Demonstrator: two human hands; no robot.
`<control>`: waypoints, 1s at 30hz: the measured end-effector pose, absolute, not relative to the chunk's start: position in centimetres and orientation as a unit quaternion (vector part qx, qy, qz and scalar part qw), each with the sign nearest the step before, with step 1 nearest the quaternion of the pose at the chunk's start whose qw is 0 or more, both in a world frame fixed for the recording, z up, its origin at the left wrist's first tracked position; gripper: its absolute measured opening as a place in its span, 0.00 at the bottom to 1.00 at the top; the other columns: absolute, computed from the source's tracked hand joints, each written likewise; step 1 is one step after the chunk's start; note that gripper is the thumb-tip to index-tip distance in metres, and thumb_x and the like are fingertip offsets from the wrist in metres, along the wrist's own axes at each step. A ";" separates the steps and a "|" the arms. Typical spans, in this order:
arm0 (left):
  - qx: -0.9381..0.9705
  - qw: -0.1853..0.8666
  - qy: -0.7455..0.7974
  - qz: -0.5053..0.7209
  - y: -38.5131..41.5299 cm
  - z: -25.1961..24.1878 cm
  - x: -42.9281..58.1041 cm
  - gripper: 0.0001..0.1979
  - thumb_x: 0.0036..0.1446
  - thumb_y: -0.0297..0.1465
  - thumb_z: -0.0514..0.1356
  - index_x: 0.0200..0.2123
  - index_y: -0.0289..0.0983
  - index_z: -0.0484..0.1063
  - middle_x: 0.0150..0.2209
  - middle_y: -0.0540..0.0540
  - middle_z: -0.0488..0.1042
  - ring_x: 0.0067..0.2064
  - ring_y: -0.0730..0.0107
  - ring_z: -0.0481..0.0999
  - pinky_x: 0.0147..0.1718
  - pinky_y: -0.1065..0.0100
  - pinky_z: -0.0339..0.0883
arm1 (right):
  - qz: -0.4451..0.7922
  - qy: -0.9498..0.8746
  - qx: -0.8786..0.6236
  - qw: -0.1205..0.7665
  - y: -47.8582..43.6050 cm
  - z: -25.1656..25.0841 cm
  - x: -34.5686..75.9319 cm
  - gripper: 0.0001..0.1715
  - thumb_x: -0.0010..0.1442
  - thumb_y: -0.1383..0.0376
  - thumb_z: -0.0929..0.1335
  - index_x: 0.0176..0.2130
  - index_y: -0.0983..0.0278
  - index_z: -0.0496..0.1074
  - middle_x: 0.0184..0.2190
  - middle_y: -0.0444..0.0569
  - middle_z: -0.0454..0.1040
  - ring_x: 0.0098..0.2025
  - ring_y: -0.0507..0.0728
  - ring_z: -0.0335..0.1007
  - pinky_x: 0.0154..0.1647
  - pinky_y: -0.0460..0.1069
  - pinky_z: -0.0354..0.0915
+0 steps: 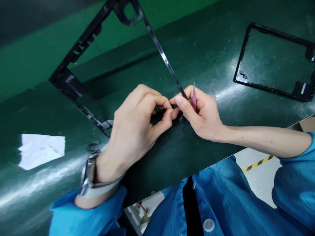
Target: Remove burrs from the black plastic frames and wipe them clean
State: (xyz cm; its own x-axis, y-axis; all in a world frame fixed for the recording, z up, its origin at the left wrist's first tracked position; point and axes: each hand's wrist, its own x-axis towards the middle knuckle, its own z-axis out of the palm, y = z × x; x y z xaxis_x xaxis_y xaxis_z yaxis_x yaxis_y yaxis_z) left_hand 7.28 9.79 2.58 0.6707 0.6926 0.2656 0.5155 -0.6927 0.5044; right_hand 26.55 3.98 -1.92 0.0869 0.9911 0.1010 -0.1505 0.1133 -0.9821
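A black rectangular plastic frame (pixel 163 56) is tilted up off the green table, its near corner between my hands. My right hand (pixel 200 113) is closed on that corner, thumb on top. A pink pointed tool, perhaps tweezers (pixel 194 100), is also tucked in its fingers, metal tip upward. My left hand (pixel 139 127) pinches at the same corner, thumb and forefinger together on the frame's edge. Whether a small part sits between those fingertips is hidden. Part of the frame's near side passes behind my left hand.
A second black frame (pixel 241 54) lies flat at the right. Torn white paper (pixel 41 149) is at the left, near a small tangle of thin dark strands (pixel 94 147). The green table's (pixel 197 157) front edge runs close to my body.
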 end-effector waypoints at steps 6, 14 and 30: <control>0.914 0.141 0.313 0.215 10.4 2.1 6.6 0.02 0.77 0.31 0.64 0.46 0.43 0.74 0.45 0.50 0.80 0.44 0.69 0.79 0.43 0.65 0.72 | 0.504 -0.457 -0.447 0.581 3.9 -2.5 26.7 0.28 0.79 0.39 0.70 0.43 0.60 0.71 0.35 0.44 0.88 0.40 0.51 0.86 0.51 0.50 0.79; 0.897 0.190 0.295 0.267 10.6 2.5 6.8 0.03 0.73 0.28 0.64 0.44 0.42 0.74 0.43 0.53 0.80 0.32 0.79 0.69 0.33 0.72 0.67 | 0.521 -0.435 -0.436 0.591 4.0 -2.9 26.7 0.25 0.79 0.41 0.71 0.47 0.59 0.77 0.34 0.43 0.86 0.40 0.51 0.83 0.51 0.50 0.78; 0.877 0.201 0.300 0.318 11.3 3.0 6.2 0.04 0.74 0.34 0.72 0.48 0.49 0.90 0.42 0.52 0.89 0.40 0.70 0.85 0.38 0.67 0.75 | 0.550 -0.422 -0.419 0.587 4.2 -2.8 26.8 0.28 0.77 0.40 0.72 0.39 0.59 0.71 0.34 0.45 0.86 0.43 0.52 0.84 0.50 0.49 0.77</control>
